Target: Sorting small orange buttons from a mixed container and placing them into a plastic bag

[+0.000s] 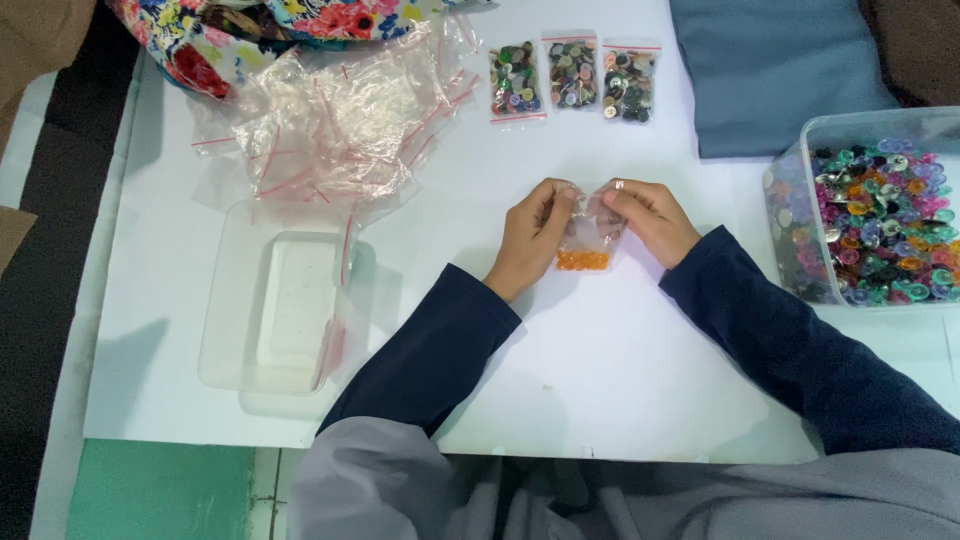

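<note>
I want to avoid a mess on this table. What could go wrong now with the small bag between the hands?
1. The small clear plastic bag with orange buttons hangs by its top edge between the left hand and right hand; if unsealed, buttons may spill.
2. A sleeve could perhaps knock the clear plastic box of colourful buttons at the white table's edge.

White table [600, 380] fills most of the frame, evenly lit with soft shadows. Green floor [160, 490] at lower left; a dark strip [60, 170] runs down the left edge. Blue-grey cloth [770, 70] at upper right.
</note>
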